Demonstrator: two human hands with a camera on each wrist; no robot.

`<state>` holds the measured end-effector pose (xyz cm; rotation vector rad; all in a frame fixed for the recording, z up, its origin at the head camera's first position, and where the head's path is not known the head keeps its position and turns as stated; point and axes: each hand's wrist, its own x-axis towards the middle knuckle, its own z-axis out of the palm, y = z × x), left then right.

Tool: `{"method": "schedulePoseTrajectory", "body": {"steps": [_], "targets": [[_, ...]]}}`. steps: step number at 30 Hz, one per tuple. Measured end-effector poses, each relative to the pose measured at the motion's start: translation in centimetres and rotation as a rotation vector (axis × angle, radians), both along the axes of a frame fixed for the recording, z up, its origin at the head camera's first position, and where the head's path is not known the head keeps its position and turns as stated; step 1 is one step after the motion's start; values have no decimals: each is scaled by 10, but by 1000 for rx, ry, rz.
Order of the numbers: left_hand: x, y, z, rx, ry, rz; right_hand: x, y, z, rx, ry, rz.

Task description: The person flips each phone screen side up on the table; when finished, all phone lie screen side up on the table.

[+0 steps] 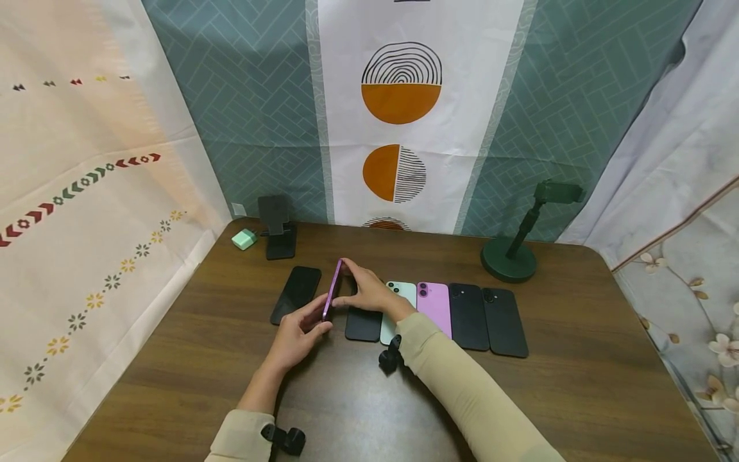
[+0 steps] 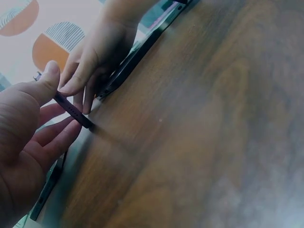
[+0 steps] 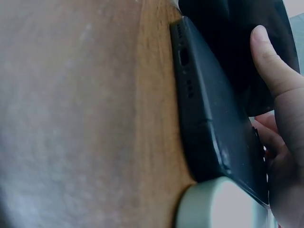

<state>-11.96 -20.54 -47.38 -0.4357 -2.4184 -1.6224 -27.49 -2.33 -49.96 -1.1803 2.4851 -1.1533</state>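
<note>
A phone with a pink-purple frame (image 1: 331, 290) is tilted up nearly on edge above the table, between both hands. My left hand (image 1: 294, 337) pinches its near end; in the left wrist view, its thumb and fingers lie on either side of the phone's dark-looking edge (image 2: 73, 110). My right hand (image 1: 369, 292) grips the far part. In the right wrist view its thumb presses the dark screen (image 3: 228, 42). A black phone (image 1: 362, 326) lies beneath the right hand, partly hidden. Beside it are a mint phone (image 1: 399, 294) and a pink phone (image 1: 437, 307).
Two more black phones (image 1: 469, 317) end the row on the right. Left of the hands lies a phone with a dark screen (image 1: 296, 294). Behind stand a black phone stand (image 1: 280, 224), a mint charger block (image 1: 244, 239) and a green lamp-like stand (image 1: 509, 260).
</note>
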Motion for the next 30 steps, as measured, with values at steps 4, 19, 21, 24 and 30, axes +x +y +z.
{"method": "schedulePoseTrajectory", "body": {"steps": [4,19,21,24,30], "targets": [[-2,-1,-4,1,13,-16,-1,0,-1,-10,7,0],[-13,-15,-32,10,-2,0,-5,-2,-3,59,-2,-53],[-13,-17,-31,2,1,16,-4,-3,-3,65,7,-60],[-14,-20,-30,19,-19,29,-4,-4,-3,84,23,-71],[-15,-24,-30,113,-91,54,-2,-4,-2,95,53,-71]]}}
